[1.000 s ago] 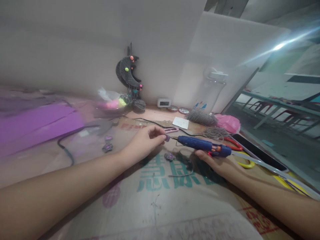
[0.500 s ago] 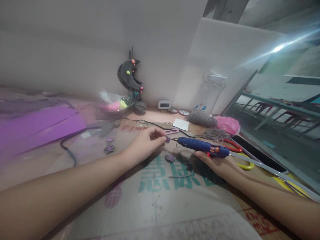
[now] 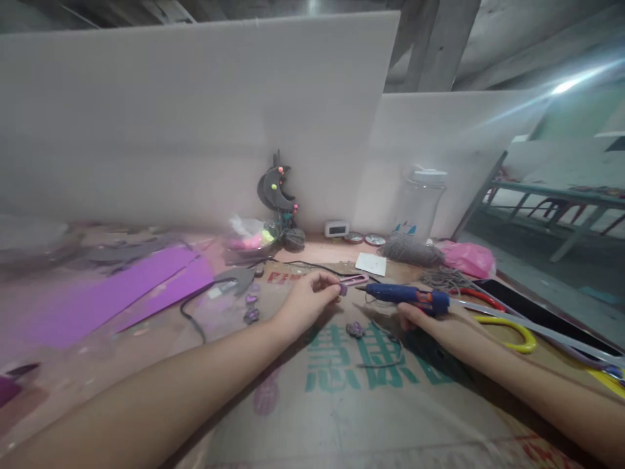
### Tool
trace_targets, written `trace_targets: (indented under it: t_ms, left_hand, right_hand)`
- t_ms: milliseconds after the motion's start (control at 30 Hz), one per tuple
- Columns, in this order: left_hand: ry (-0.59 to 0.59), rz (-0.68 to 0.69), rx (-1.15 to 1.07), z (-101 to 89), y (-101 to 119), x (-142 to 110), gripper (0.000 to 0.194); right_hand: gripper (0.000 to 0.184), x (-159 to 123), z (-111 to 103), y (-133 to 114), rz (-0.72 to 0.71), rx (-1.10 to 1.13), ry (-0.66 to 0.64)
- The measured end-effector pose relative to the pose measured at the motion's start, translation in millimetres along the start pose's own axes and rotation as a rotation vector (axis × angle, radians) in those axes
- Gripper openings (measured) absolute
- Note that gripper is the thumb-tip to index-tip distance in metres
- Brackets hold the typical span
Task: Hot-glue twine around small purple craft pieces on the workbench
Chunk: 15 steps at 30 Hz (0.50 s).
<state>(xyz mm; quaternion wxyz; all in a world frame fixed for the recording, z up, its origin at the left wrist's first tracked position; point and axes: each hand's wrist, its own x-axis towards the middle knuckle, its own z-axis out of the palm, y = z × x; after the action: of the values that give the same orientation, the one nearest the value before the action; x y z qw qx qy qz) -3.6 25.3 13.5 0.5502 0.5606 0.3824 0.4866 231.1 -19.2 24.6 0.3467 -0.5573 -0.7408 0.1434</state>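
Between the thumb and fingertips of my left hand (image 3: 312,301) is a small purple piece (image 3: 343,289), too small to make out fully. My right hand (image 3: 434,324) is wrapped round a blue hot glue gun (image 3: 398,294), with a clear glue stick (image 3: 508,317) trailing from its back. The gun's nozzle points left at the purple piece, a short gap away. Below the hands lies a purple and grey flower-like piece (image 3: 355,329) on the cardboard (image 3: 342,417). A similar piece (image 3: 251,316) and a small purple scrap (image 3: 250,299) lie left of my left forearm.
Purple sheets (image 3: 166,286) lie at left. A grey crescent ornament (image 3: 276,189) stands by the back board, near a bowl (image 3: 251,251), a white digital clock (image 3: 336,228) and a clear bottle (image 3: 420,202). Grey yarn (image 3: 410,250), yellow-handled scissors (image 3: 525,340) and a black phone (image 3: 541,316) are at right.
The camera view has tilted up, with the scene shifting down and right. The glue gun's nozzle has drawn back from the purple piece, which my left hand still holds.
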Motion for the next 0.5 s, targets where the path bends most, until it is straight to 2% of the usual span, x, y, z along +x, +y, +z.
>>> trace_targets:
  t_ms: [167,333,433,500]
  left_hand:
    - [-0.022,0.003,-0.035,3.0,-5,1,0.01]
    - [-0.042,0.039,0.014,1.8,-13,4,0.013]
    - [-0.048,0.054,0.05,0.3,-15,5,0.01]
    - [-0.053,0.065,0.08,-0.4,-15,4,0.01]
  right_hand:
    - [0.039,8,-20,1,0.026,0.04,0.041]
    - [0.05,35,-48,14,0.244,-0.102,0.15]
    - [0.058,60,-57,28,0.332,-0.211,0.082]
    - [0.055,77,-56,38,0.332,-0.256,0.049]
